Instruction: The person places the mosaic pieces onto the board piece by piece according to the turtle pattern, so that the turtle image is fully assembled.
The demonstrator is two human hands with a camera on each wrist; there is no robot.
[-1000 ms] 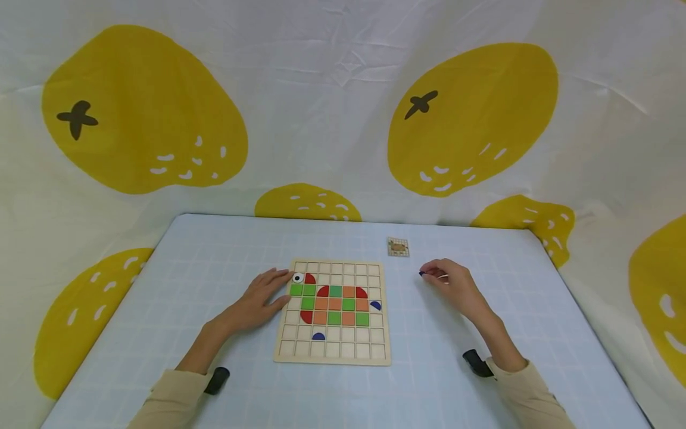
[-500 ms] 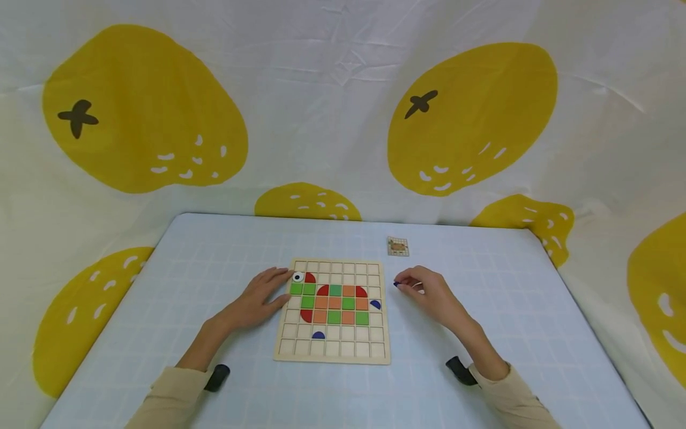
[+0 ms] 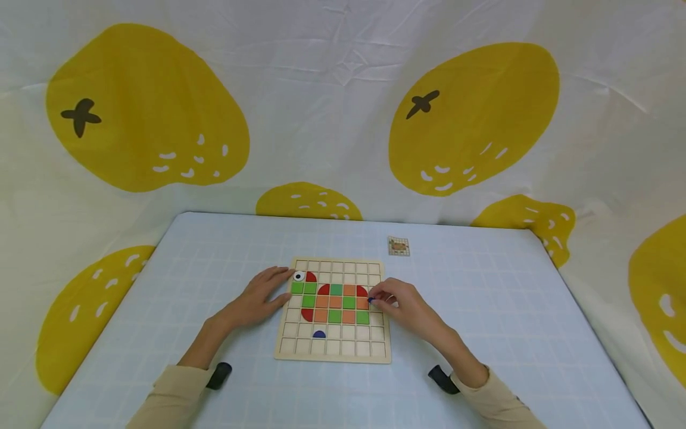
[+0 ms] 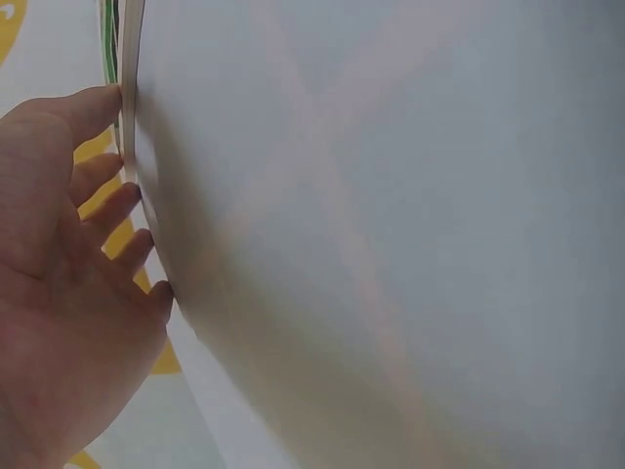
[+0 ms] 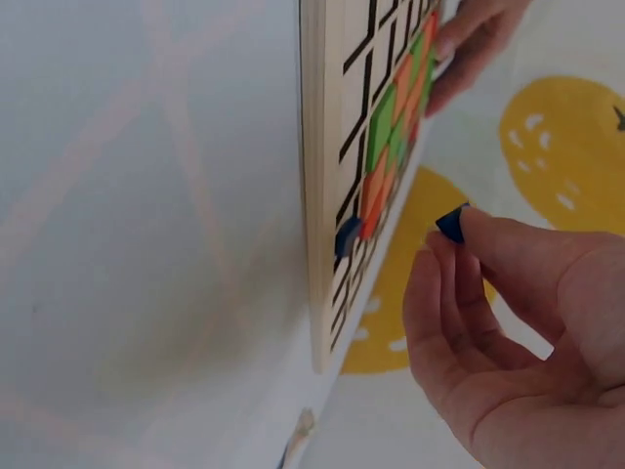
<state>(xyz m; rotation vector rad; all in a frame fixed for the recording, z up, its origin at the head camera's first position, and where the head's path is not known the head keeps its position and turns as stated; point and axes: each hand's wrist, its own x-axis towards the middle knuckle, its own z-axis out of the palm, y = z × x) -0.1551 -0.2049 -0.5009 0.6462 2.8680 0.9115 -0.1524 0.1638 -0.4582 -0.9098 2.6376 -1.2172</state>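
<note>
A square wooden grid board [image 3: 354,351] lies on the table. In its cells are green, orange and red tiles [image 3: 334,302], a round eye tile [image 3: 299,276] and a blue half-round piece [image 3: 319,334] lower down. My right hand [image 3: 404,307] is over the board's right edge, pinching a small blue piece [image 5: 450,224] between thumb and fingertips. Another blue piece [image 5: 347,236] sits on the board below, seen in the right wrist view but covered by the hand in the head view. My left hand [image 3: 257,301] touches the board's left edge, fingers extended.
A small pattern card [image 3: 399,246] lies on the table [image 3: 482,286] beyond the board's upper right corner. A white cloth [image 3: 321,119] with big yellow fruit shapes hangs behind the table.
My right hand has moved left, from the table at the right to above the board's right edge, carrying the blue piece. The left hand has stayed at the board's left edge.
</note>
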